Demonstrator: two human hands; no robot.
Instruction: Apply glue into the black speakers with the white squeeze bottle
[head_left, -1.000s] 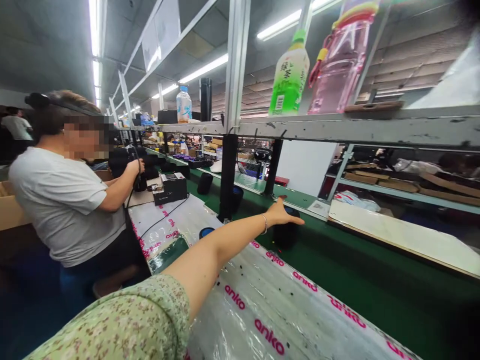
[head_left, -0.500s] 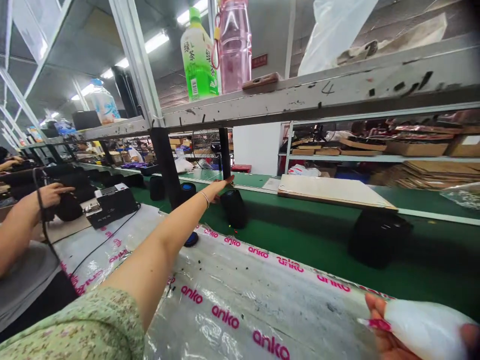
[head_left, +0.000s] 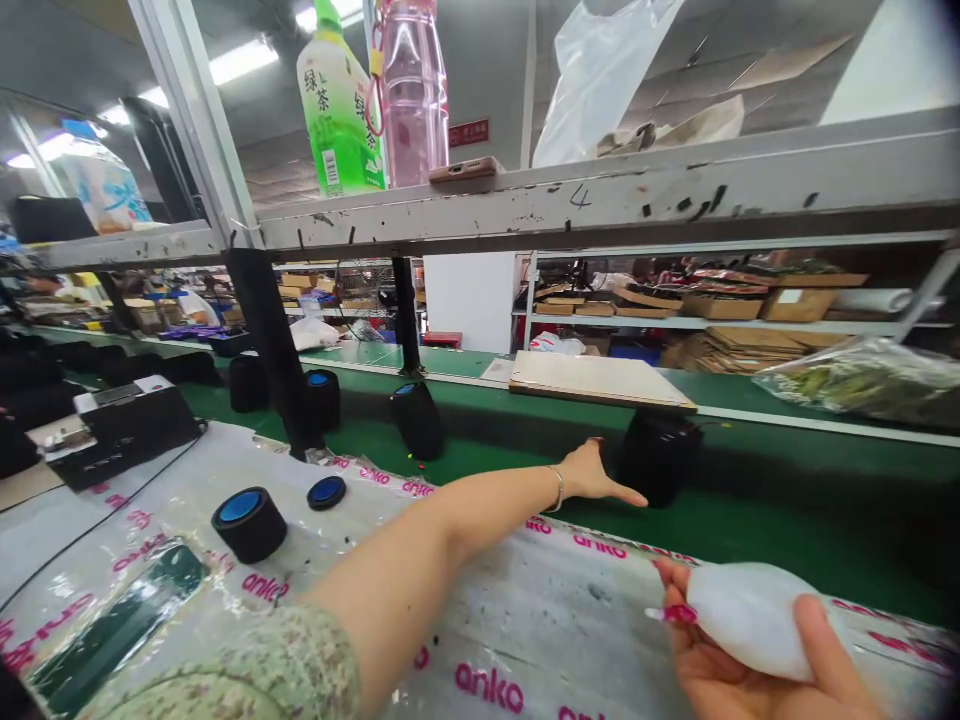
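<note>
My left hand [head_left: 596,478] is stretched out over the green conveyor belt [head_left: 750,520], fingers apart and holding nothing. Its fingertips are right next to a black cylindrical speaker [head_left: 660,455] standing on the belt; I cannot tell if they touch. At the bottom right, my right hand [head_left: 731,685] holds a soft white pouch [head_left: 750,620]. Under both arms lies a clear plastic sheet [head_left: 525,620] printed with pink "anko".
More black speakers with blue tops [head_left: 416,418] [head_left: 322,398] stand on the belt to the left. A black puck with a blue top [head_left: 249,522], a small blue cap [head_left: 327,491] and a black device [head_left: 124,425] sit on the sheet. Bottles [head_left: 339,100] stand on the overhead shelf [head_left: 600,205].
The view has swung right. My left hand left the blue-topped speaker and moved right to another black speaker. My right hand with the white pouch has come further into view.
</note>
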